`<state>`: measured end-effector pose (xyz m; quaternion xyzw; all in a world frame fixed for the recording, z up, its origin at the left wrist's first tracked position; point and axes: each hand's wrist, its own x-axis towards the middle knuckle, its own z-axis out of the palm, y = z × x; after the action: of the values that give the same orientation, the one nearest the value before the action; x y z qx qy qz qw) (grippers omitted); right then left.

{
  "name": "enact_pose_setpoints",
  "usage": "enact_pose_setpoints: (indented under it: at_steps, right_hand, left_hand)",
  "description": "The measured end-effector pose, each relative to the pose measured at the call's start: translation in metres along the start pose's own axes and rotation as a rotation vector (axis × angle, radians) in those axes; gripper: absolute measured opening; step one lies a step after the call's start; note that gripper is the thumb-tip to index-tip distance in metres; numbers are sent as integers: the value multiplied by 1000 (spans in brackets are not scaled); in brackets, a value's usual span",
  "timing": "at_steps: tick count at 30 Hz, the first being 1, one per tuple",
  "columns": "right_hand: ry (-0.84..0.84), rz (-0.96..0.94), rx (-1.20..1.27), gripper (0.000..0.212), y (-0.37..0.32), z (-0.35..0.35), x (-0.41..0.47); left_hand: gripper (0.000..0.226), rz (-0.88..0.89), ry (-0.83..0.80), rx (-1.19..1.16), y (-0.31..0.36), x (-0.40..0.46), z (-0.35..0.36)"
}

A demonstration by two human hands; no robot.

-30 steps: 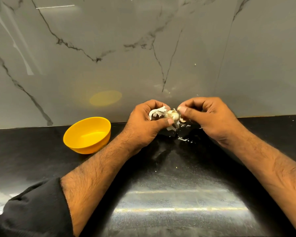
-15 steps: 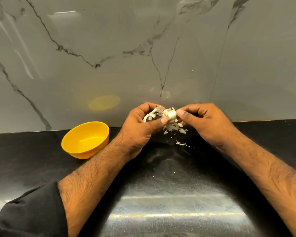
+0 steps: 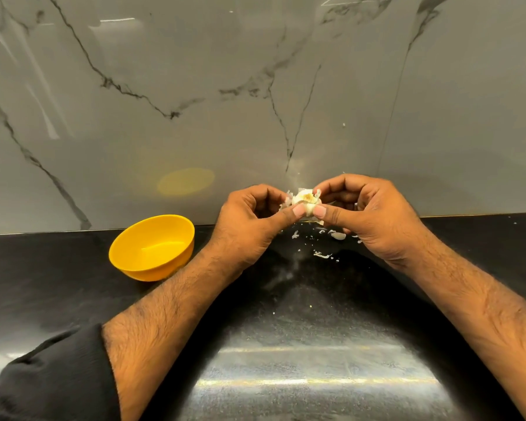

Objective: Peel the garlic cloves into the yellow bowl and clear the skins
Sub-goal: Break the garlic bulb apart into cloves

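A grey marble-look wall (image 3: 255,86) with dark veins fills the upper half of the view, and a faint yellow reflection shows on it low down, at about 11 o'clock from the hands. Below it runs the glossy black worktop (image 3: 43,284), which carries everything else and shows a bright streak of light near the bottom edge. Two bare forearms reach in from 7 and 5 o'clock, the left one ending in a pushed-up black sleeve (image 3: 52,378) at the lower left corner. The yellow bowl (image 3: 152,247) sits on the worktop at 9 o'clock from the hands, near the foot of the wall, tipped slightly toward the camera, and nothing can be seen lying in it. The left hand (image 3: 249,220) is curled, its thumb and fingertips pinching the left side of the garlic (image 3: 305,202). The right hand (image 3: 368,214) is curled the same way, thumb and forefinger pinching the right side, so the two thumbs almost meet under it. The garlic is held between both hands above the worktop, in front of the wall's lower edge, with torn white skin sticking out round it. Loose bits of skin (image 3: 324,254) lie scattered on the worktop just below the hands, at 6 o'clock.
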<state>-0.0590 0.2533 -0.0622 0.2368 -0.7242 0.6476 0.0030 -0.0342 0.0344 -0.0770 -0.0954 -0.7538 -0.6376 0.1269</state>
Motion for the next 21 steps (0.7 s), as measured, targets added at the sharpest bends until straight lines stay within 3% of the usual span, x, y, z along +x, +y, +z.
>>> enact_pose_setpoints:
  at_steps: [11, 18, 21]
  right_hand:
    - [-51, 1, -26, 32, 2, 7, -3]
    - [-86, 111, 145, 29, 0, 0, 0]
    - [-79, 150, 218, 36, 0, -2, 1]
  left_hand:
    - [5, 101, 59, 207, -4, -2, 6]
    - [2, -5, 65, 201, 0, 2, -2]
    - [21, -28, 108, 250, -7, 6, -6]
